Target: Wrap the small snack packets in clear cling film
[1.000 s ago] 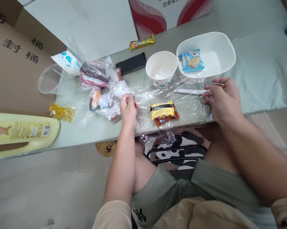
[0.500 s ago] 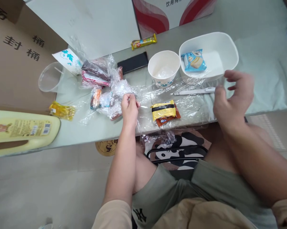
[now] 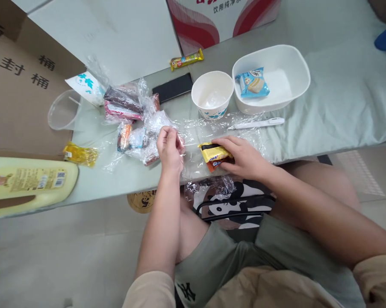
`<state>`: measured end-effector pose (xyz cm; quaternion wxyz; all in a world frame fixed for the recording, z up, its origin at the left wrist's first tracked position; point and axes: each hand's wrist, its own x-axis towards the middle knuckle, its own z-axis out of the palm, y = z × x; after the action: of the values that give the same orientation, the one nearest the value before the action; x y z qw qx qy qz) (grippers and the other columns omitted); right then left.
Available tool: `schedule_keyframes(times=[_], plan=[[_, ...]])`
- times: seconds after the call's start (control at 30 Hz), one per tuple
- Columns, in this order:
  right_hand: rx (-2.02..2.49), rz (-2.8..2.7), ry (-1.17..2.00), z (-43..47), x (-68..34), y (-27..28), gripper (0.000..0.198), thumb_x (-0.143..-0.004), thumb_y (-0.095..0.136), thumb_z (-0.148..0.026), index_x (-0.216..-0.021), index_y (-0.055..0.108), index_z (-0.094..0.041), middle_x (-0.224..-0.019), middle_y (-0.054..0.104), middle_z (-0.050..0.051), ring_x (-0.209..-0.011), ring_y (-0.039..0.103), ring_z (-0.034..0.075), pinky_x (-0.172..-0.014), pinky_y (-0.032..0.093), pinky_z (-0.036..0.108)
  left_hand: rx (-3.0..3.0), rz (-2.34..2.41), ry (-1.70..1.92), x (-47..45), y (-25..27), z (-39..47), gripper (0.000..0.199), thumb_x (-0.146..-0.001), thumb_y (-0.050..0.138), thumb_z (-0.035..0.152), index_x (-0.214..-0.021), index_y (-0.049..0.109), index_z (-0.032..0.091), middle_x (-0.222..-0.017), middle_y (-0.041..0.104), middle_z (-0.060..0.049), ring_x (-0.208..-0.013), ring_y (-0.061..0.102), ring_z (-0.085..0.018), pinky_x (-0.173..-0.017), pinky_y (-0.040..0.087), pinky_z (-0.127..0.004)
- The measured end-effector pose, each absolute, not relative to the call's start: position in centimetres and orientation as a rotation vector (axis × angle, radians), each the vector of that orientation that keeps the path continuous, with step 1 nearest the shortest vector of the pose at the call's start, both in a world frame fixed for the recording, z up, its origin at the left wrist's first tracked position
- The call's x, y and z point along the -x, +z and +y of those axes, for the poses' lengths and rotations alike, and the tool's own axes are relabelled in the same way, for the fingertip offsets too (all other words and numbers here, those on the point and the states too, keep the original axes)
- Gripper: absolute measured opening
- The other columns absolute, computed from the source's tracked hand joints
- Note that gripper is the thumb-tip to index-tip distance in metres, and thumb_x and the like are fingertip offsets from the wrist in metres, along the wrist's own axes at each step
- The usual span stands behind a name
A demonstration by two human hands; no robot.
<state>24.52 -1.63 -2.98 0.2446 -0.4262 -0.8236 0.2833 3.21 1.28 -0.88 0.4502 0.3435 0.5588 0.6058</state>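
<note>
My right hand grips a yellow snack packet with an orange-brown packet under it, thumb below and fingers on top. Both lie on a sheet of clear plastic wrap spread over the table edge. My left hand is closed in a pinch at the left side of the sheet, seemingly on the wrap. Just left of it is a heap of snacks bundled in clear wrap. A white pen-shaped cutter rests above my right hand.
A paper cup and a white tub with a blue snack packet stand behind. Nearby are a phone, a yellow candy tube, a clear plastic cup, a yellow packet and a large yellow bottle.
My right hand has come down and left from beside the tub and closed on the yellow and orange-brown packets. My left hand stays pinched by the wrap. The view has shifted slightly.
</note>
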Motion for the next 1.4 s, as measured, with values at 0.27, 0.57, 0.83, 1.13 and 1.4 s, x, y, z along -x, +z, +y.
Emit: schedule_keyframes(times=[0.27,0.57,0.83,1.13,1.4], plan=[[1.179,-2.232,0.955,-1.4,-26.0,-2.5,0.047,-0.074,0.059,-0.020,-0.120,0.051,-0.024,-0.116,0.067,0.010,-0.098,0.066,0.028,-0.081,0.053,0.041,-0.802,1.354,1.479,-3.3,-0.5,1.3,0.033,-0.090,0.068,0.036,-0.071,0.045,0.022,-0.053,0.040,0.006,-0.043,0.032,-0.006,-0.040,0.015,-0.023],[1.141,-2.282,0.632,-1.8,-25.7,-3.2,0.057,-0.079,0.054,-0.022,-0.136,0.049,-0.021,-0.127,0.066,0.016,-0.115,0.062,0.036,-0.095,0.049,0.053,-0.753,1.493,1.529,-2.8,-1.4,1.8,0.032,-0.093,0.064,0.037,-0.073,0.045,0.022,-0.052,0.042,0.007,-0.042,0.029,-0.006,-0.041,0.013,-0.022],[1.418,-1.827,0.306,-0.6,-29.7,-0.5,0.053,-0.077,0.064,-0.029,-0.129,0.055,-0.023,-0.122,0.066,0.014,-0.112,0.063,0.038,-0.096,0.048,0.062,-0.815,1.529,1.555,-2.8,-1.6,2.0,0.029,-0.093,0.063,0.031,-0.071,0.047,0.021,-0.058,0.042,0.005,-0.049,0.040,-0.007,-0.045,0.024,-0.021],[2.166,-1.848,-0.126,5.4,-33.0,6.8,0.084,-0.085,0.072,-0.052,-0.150,0.039,-0.011,-0.147,0.050,0.027,-0.142,0.040,0.047,-0.112,0.036,0.067,-0.876,1.470,1.506,-2.9,-2.2,1.8,0.026,-0.093,0.062,0.027,-0.072,0.049,0.021,-0.057,0.044,0.004,-0.050,0.043,-0.007,-0.047,0.029,-0.020],[1.474,-2.008,0.079,-2.3,-30.6,-1.8,0.034,-0.088,0.051,-0.034,-0.117,0.060,-0.020,-0.111,0.069,0.015,-0.108,0.065,0.033,-0.093,0.053,0.052,-0.891,1.475,1.466,-2.7,-1.9,1.2,0.029,-0.093,0.065,0.031,-0.071,0.049,0.021,-0.056,0.043,0.004,-0.048,0.042,-0.007,-0.047,0.029,-0.021]])
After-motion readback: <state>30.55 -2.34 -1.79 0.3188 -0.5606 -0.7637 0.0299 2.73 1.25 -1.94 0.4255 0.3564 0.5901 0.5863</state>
